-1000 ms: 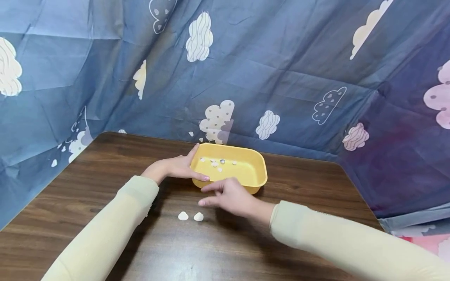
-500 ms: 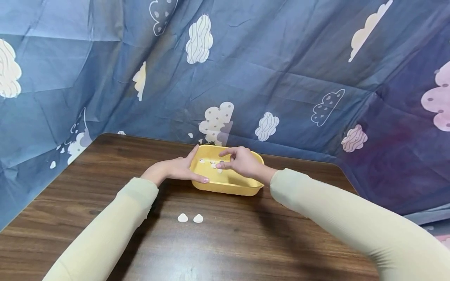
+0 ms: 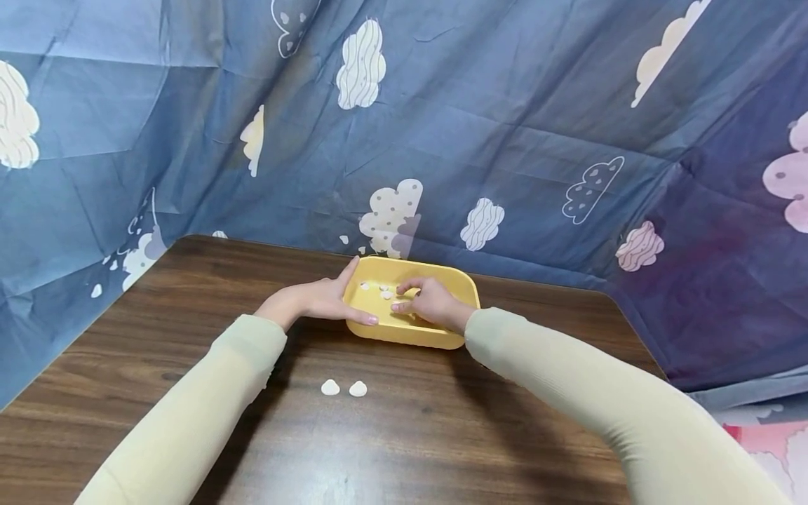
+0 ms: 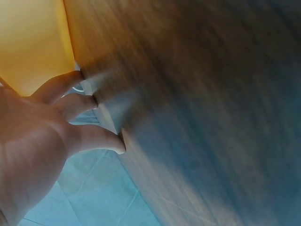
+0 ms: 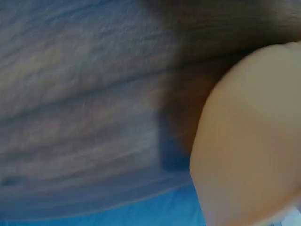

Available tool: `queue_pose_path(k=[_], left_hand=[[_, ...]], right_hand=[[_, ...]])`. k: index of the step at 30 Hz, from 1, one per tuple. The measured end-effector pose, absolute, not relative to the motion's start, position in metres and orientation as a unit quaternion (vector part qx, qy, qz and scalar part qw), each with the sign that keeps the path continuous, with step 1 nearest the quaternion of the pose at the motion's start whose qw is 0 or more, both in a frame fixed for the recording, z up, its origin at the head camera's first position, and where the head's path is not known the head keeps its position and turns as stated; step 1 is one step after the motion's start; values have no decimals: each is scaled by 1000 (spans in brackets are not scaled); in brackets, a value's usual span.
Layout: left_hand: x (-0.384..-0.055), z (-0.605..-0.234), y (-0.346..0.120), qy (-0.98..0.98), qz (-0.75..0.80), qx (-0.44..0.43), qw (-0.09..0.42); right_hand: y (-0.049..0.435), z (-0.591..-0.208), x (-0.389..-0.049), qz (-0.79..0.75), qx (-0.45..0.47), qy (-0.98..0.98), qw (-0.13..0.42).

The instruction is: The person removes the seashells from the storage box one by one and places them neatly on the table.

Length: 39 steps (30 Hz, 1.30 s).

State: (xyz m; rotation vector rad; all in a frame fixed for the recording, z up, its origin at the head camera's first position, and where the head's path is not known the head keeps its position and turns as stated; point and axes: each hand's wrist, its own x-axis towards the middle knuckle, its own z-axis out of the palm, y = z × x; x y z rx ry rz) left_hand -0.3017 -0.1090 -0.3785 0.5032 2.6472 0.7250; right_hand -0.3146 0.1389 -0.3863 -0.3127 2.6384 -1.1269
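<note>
"Beginning with the yellow tray (image 3: pixel 404 335), where can it be found?"

"It is placed on the wooden table (image 3: pixel 404 435), toward the far side, before the blue cloth (image 3: pixel 543 84), which is printed with clouds."

"And by the left hand (image 3: pixel 318 298), is something grasped?"

"Its grip is released, and the fingers are held straight and spread. The left end of the tray is touched by this hand: the thumb is laid on the near rim, and the index finger is pointed toward the back corner. In the left wrist view, three straight fingers are seen just beside the tray, and pale tiles (image 4: pixel 99 188) are shown past the table edge."

"How is the right hand (image 3: pixel 432 301) placed?"

"It is lowered inside the tray, with bent fingers. A gap can be seen between thumb and index finger, but whether something is pinched at the fingertips cannot be told. In the right wrist view, the fingers are left outside the picture."

"Where are the shells (image 3: pixel 387 295) seen?"

"Three white ones can be made out inside the tray, to the left of the right hand. Two other shells (image 3: pixel 358 388) are set side by side on the table, on the near side of the tray, apart from it."

"And the arms?"

"Both are covered by pale sleeves (image 3: pixel 189 414)."
</note>
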Motion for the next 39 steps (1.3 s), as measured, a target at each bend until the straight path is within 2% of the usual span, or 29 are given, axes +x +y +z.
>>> queue_pose_path(k=[4, 15, 22, 28, 39], left_hand=[[-301, -377, -107, 933, 259, 179, 176], [-302, -374, -107, 933, 258, 182, 173], [-298, -375, -109, 931, 262, 175, 184], [-296, -376, -108, 932, 265, 174, 179], [-298, -377, -108, 931, 267, 173, 180]], right_hand=[[138, -392, -318, -372, -90, 918, 104], [134, -392, -319, -340, -82, 933, 84], [135, -393, -317, -349, -104, 927, 93], [138, -398, -318, -356, -111, 925, 72], [131, -394, -315, -258, -170, 949, 55]])
